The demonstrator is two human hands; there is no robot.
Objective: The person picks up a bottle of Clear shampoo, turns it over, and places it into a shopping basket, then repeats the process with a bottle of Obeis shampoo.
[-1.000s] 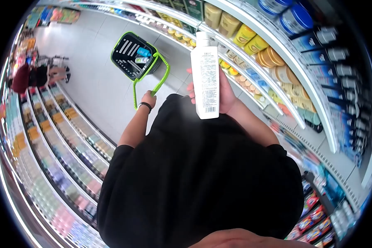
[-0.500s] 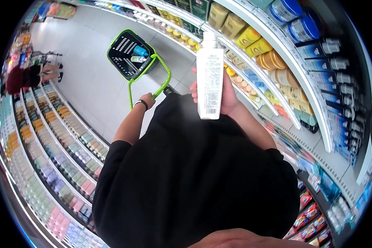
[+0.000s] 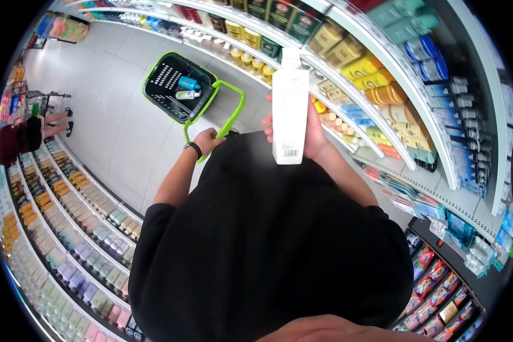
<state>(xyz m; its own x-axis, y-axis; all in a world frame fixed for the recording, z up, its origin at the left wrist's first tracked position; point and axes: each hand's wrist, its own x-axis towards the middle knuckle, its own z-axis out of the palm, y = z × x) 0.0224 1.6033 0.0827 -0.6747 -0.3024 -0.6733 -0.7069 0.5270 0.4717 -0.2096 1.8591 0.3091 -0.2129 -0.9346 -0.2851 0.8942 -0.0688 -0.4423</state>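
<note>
In my right hand (image 3: 315, 128) is a tall white pump bottle (image 3: 290, 114), held upright in front of my chest. Its printed side and barcode face me, and it hides most of my palm; some fingertips show at its left edge. My left hand (image 3: 207, 141), with a dark band at the wrist, is closed around the green handle (image 3: 233, 108) of a black shopping basket (image 3: 168, 94). Inside the basket lie a blue bottle (image 3: 188, 83) and a white-and-green bottle (image 3: 187, 95).
Shelves of bottles and boxes (image 3: 251, 37) curve along my right. Another long shelf (image 3: 85, 239) of pastel packages runs on my left. A person (image 3: 31, 137) stands at the far left by a cart (image 3: 45, 97). Grey tiled floor (image 3: 119, 114) lies between the shelves.
The view has shifted and turned slightly against the shelves. Relative to me, the basket has swung a little and its handle has tilted right. Both hands keep their holds.
</note>
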